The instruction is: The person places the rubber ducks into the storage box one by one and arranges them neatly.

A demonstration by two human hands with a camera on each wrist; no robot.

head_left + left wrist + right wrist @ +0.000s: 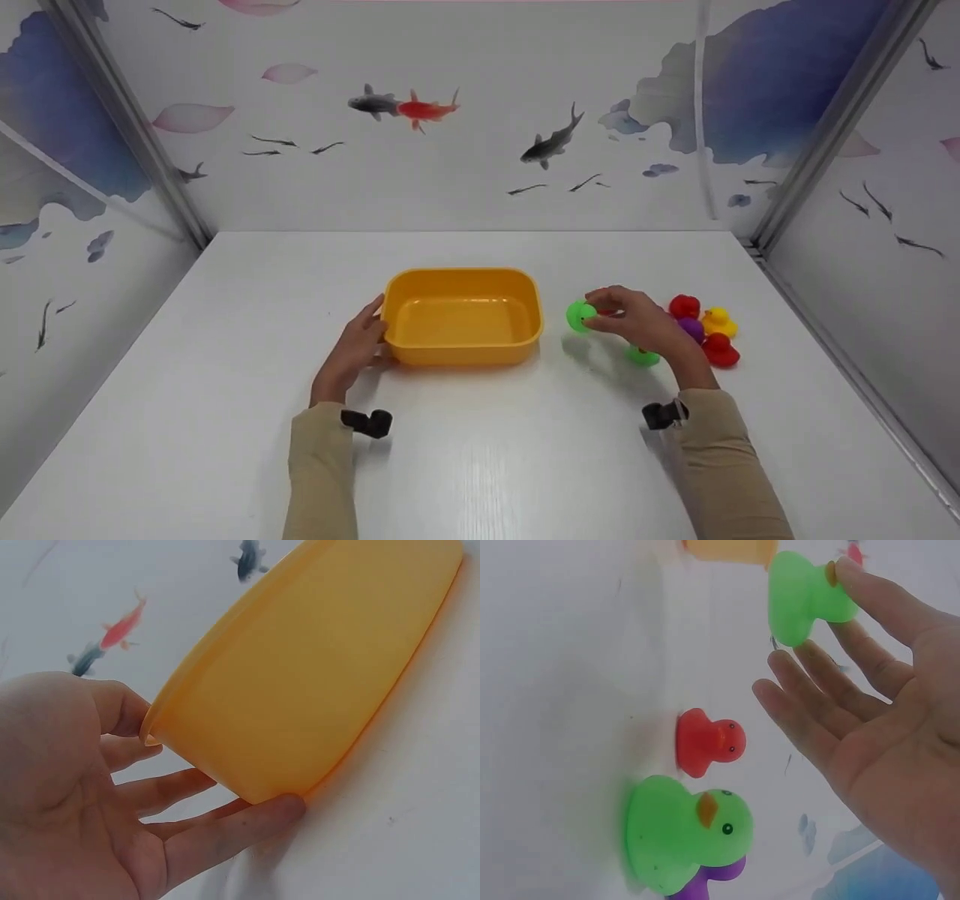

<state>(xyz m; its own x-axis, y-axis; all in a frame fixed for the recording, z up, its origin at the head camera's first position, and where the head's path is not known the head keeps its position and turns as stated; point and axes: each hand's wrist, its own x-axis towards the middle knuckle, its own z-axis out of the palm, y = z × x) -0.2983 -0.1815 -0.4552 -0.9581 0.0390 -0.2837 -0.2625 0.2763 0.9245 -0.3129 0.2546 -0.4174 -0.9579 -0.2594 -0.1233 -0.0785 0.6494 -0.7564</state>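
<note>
In the head view my left hand (354,346) is at the left end of a yellow plastic basin (465,355). The left wrist view shows its spread, mostly straight fingers (232,836) touching the basin's outer side, from the rim down to the bottom edge. Right of the basin, my right hand (637,322) pinches a green rubber duck (580,316) between thumb and fingertips, raised above the table. Its remaining fingers are extended in the right wrist view. Below that hand, a second green duck (656,836) and a small red duck (705,742) sit on the table.
Several ducks cluster right of my right wrist: a red one (684,306), a yellow one (718,322), a purple one (691,330) and another red one (722,351). A patterned white wall (480,172) bounds the back of the white table (480,442).
</note>
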